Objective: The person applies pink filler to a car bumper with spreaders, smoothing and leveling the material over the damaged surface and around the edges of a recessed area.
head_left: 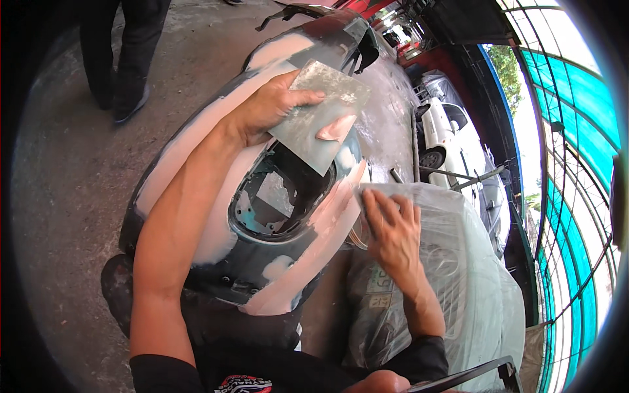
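My left hand [265, 108] grips a flat grey mixing plate [327, 98], thumb on top. A dab of pink body filler [337, 128] lies on the plate. Below it is a dark car bumper [213, 275] with an oval opening, its surface partly coated in pale pink. Along the right side of the bumper runs a fresher-looking pink filler strip [327, 226]. My right hand [396, 236] is closed on a thin greyish spreader [362, 190], mostly hidden by the fingers, at the edge of that strip.
To the right stands a car under clear plastic sheeting [465, 242], close to my right forearm. White vehicles [452, 131] are parked beyond it. A person in dark trousers [124, 59] stands at the far left on the concrete floor [72, 216]. Green netting [570, 98] hangs at right.
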The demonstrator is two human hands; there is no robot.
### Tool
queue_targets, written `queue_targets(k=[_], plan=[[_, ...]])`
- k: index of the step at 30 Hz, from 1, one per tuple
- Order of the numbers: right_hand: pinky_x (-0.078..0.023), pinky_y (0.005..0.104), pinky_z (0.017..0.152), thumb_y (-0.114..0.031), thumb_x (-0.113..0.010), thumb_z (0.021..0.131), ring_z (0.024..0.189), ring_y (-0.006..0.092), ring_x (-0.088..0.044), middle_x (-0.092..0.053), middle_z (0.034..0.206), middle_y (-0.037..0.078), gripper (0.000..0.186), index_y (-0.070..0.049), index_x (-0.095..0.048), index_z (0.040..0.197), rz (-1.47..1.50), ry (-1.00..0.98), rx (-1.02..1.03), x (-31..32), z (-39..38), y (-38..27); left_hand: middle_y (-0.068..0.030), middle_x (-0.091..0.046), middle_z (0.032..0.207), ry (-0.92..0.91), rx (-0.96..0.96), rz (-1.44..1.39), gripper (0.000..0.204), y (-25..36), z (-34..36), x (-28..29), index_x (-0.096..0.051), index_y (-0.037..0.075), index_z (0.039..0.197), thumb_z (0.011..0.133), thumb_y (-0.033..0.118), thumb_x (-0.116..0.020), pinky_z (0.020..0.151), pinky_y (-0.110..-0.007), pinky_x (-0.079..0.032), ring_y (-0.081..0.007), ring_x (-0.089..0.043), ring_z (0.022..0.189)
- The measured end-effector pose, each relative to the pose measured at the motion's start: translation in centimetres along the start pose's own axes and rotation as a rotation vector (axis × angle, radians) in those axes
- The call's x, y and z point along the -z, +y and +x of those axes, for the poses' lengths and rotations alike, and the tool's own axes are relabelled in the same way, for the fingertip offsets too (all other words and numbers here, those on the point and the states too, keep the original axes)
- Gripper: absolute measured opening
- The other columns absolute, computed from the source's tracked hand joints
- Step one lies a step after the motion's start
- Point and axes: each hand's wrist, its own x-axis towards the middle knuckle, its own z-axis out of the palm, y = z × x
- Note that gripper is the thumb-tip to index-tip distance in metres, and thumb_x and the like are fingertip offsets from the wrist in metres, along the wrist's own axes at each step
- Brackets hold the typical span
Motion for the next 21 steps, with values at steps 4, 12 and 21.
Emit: queue_targets(k=[4, 12, 21], plan=[[-0.043, 0.0416, 0.092, -0.012, -0.077, 0.072, 0.111, 0.0266, -0.054, -0.062, 0.127, 0.0, 0.064, -0.016, -0.062, 0.135, -0.032, -0.098, -0.017, 0.0, 2.1, 1.4, -0.0083, -0.066, 0.118, 0.013, -0.012, 0.032, 0.041, -0.1, 0.0, 0.0, -0.053, 0.002, 0.134, 0.097, 0.017, -0.062, 0.084, -0.03, -0.058, -0.0143, -0.068, 0.099], [-0.042, 0.0416, 0.094, -0.011, -0.076, 0.071, 0.11, 0.0267, -0.053, -0.061, 0.126, 0.0, 0.066, -0.019, -0.062, 0.135, -0.031, -0.123, 0.022, -0.8, 2.6, 1.3, -0.0083, -0.067, 0.119, 0.026, -0.003, 0.034, 0.04, -0.2, 0.0, 0.1, -0.055, 0.002, 0.133, 0.096, 0.015, -0.064, 0.088, -0.031, -0.056, -0.0148, -0.068, 0.102], [-0.043, 0.0423, 0.093, -0.009, -0.072, 0.07, 0.11, 0.0265, -0.053, -0.061, 0.124, 0.001, 0.067, -0.019, -0.061, 0.136, -0.033, -0.086, 0.057, -1.8, 1.7, 1.0, -0.0083, -0.066, 0.118, 0.015, -0.021, 0.022, 0.04, -0.2, 0.1, -0.1, -0.055, 0.003, 0.133, 0.096, 0.016, -0.063, 0.086, -0.03, -0.057, -0.0145, -0.067, 0.101]])
